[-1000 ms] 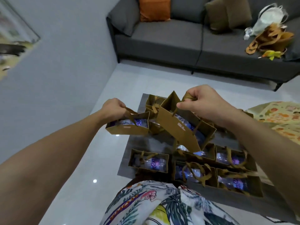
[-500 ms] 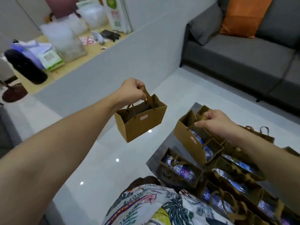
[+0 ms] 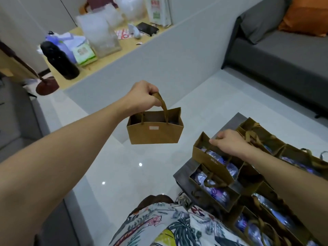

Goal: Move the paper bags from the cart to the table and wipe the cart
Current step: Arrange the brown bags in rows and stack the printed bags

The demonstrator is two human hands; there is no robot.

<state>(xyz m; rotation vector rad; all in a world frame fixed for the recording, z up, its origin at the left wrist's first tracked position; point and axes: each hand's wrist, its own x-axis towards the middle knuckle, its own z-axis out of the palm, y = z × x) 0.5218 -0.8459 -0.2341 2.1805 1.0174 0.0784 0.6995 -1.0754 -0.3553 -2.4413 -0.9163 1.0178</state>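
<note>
- The left hand [image 3: 142, 96] has its fingers curled round the handles of one paper bag [image 3: 155, 129], which hangs upright in the air over the pale floor [image 3: 110, 167], well apart from the cart; carrying it by the handles likely keeps whatever is inside from tipping out.
- The right hand [image 3: 229, 142] grips the handles of a second bag [image 3: 215, 161], tilted and just above the bags left on the cart [image 3: 179, 175], apparently mid-lift.
- The other bags [image 3: 213, 192] stand packed side by side on the cart with bottles showing inside, so wiping cannot begin yet.
- The wooden table [image 3: 113, 55] lies beyond a low grey wall [image 3: 159, 64], crowded with a black bottle [image 3: 59, 62] and a clear container [image 3: 99, 36]; bare wood shows along its near edge, the likeliest landing spot.
- The floor between cart and wall gives open room for the swing; the grey sofa [image 3: 284, 50] bounds the right.
</note>
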